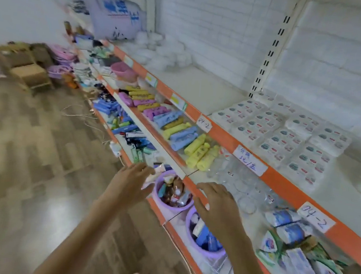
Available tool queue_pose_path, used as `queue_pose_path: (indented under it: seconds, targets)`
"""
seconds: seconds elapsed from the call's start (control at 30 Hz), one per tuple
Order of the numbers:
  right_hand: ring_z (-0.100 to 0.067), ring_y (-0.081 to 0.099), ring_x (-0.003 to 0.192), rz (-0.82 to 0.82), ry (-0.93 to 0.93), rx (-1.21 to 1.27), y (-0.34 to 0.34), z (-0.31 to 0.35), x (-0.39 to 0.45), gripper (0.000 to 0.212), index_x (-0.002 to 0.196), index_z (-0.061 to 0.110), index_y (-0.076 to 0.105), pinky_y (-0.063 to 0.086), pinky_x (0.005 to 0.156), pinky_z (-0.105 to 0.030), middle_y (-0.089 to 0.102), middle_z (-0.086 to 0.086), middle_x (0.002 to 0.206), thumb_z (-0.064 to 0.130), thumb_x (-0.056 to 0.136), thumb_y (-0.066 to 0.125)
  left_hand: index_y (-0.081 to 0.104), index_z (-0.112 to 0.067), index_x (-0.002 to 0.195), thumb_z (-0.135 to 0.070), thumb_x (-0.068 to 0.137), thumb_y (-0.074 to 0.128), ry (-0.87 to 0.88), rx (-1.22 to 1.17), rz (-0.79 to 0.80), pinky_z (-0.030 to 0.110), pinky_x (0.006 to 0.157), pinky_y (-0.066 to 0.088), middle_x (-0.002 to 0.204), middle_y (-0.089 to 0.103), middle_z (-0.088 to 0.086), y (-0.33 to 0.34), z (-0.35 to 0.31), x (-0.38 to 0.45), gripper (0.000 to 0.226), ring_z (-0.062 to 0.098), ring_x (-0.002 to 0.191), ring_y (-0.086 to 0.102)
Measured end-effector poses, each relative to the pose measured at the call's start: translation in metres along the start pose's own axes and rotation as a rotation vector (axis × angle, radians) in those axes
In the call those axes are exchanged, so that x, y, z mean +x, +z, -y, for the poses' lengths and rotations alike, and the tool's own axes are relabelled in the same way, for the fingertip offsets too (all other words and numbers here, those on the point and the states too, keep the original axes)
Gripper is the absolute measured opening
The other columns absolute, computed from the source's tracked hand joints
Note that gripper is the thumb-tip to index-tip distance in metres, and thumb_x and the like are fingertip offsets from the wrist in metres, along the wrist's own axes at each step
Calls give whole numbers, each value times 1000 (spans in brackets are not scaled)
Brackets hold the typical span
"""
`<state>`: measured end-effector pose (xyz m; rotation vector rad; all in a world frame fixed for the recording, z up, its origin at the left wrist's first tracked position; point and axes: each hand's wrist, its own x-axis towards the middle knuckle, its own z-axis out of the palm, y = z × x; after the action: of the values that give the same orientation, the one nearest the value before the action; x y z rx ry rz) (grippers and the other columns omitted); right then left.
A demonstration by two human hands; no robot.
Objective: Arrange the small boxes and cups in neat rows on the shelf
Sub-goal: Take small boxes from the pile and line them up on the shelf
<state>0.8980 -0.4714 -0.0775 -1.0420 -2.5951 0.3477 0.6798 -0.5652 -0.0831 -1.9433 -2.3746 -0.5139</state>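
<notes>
Both hands are out in front of the shelving, holding nothing; left hand (131, 181) has its fingers spread and relaxed, fingertips near the rim of the upper purple tub (172, 192); right hand (217, 202) is also spread, palm down, hovering over the orange shelf edge (194, 194) between that tub and the clear glass cups (244, 189); whether either hand touches anything I cannot tell, frame is motion-blurred.

Task things: the small white boxes (283, 134) lie on the upper shelf to the right, mostly in rows already, with a few at the far end looking askew; the clear cups sit clustered loosely on the middle shelf just beyond the right hand, below the handwritten price label (250, 160); a second purple tub (205, 236) of tubes sits lower, near the right wrist.

Step in hand, as a judgement: reaching in to start on the cups, since they are nearest.

Doing it well: take one cup at a time by the wall, not the rim; glass is slippery and cups standing touching may clink or tip; work from back of shelf to front so set rows are not disturbed; line the front row up with the orange edge; keep forearms high, clear of the tubs, which stick out and could be knocked off; do the boxes after, squaring the loose ones against the neat block.
</notes>
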Motion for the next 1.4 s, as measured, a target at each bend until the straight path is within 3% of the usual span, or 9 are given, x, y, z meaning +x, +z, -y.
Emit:
queue_pose_path:
  seconds: [0.27, 0.4, 0.57, 0.73, 0.93, 1.1, 1.23, 1.3, 1.4]
  targets:
    - [-22, 57, 98, 111, -221, 84, 59, 77, 78, 42, 109, 21, 59, 50, 79, -36, 58, 0, 112, 43, 81, 38, 64, -13, 95, -16, 68, 72, -262, 24, -68, 35, 63, 52, 91, 65, 6, -29, 94, -36, 28, 28, 78, 66]
    - [-17, 50, 108, 169, -314, 92, 83, 114, 136, 34, 120, 23, 52, 41, 87, -27, 51, 4, 123, 33, 88, 53, 63, -16, 101, -24, 70, 67, -324, 68, -67, 35, 68, 50, 93, 63, 2, -35, 155, -25, 33, 25, 83, 65]
    - [-12, 44, 118, 138, -343, 63, 101, 157, 221, 40, 130, 25, 46, 31, 92, -20, 49, 7, 127, 36, 91, 50, 63, -20, 100, -35, 72, 54, -335, 58, -96, 30, 63, 48, 89, 62, -3, -52, 232, 20, 33, 21, 81, 65]
    - [-9, 43, 119, 108, -279, 89, 122, 188, 290, 43, 132, 26, 43, 36, 95, -20, 47, 8, 130, 38, 91, 49, 59, -19, 112, -31, 80, 60, -301, 7, -99, 27, 65, 43, 98, 62, -2, -60, 301, 64, 35, 21, 86, 63]
    - [-8, 38, 120, 164, -212, 53, 146, 189, 350, 44, 133, 29, 40, 35, 96, -20, 42, 12, 132, 42, 91, 42, 64, -22, 102, -29, 69, 74, -242, 18, -41, 23, 56, 48, 93, 65, -6, -44, 356, 115, 36, 16, 73, 66]
    - [-6, 38, 120, 161, -175, 54, 154, 173, 416, 53, 132, 32, 41, 33, 97, -20, 40, 15, 129, 53, 85, 31, 43, -29, 131, -37, 90, 51, -191, -61, -26, 23, 91, 41, 128, 48, -12, -29, 390, 185, 43, 10, 115, 50]
    - [-10, 40, 122, 72, -174, 77, 151, 167, 490, 50, 131, 28, 46, 33, 97, -23, 43, 13, 129, 51, 87, 38, 59, -28, 113, -40, 80, 57, -112, -90, -94, 21, 68, 49, 105, 62, -12, -29, 420, 253, 35, 9, 88, 63]
    - [-12, 41, 123, 33, -173, 104, 146, 167, 531, 43, 130, 25, 48, 32, 99, -23, 45, 10, 130, 40, 90, 48, 59, -27, 111, -40, 80, 56, -96, -89, -79, 20, 69, 47, 104, 61, -13, -35, 435, 291, 34, 9, 86, 63]
    - [-13, 48, 114, -25, -197, 103, 134, 166, 595, 44, 121, 27, 55, 40, 94, -26, 51, 11, 122, 46, 83, 41, 58, -24, 117, -36, 82, 59, -53, -59, -116, 20, 75, 44, 108, 60, -9, -53, 458, 353, 37, 11, 93, 61]
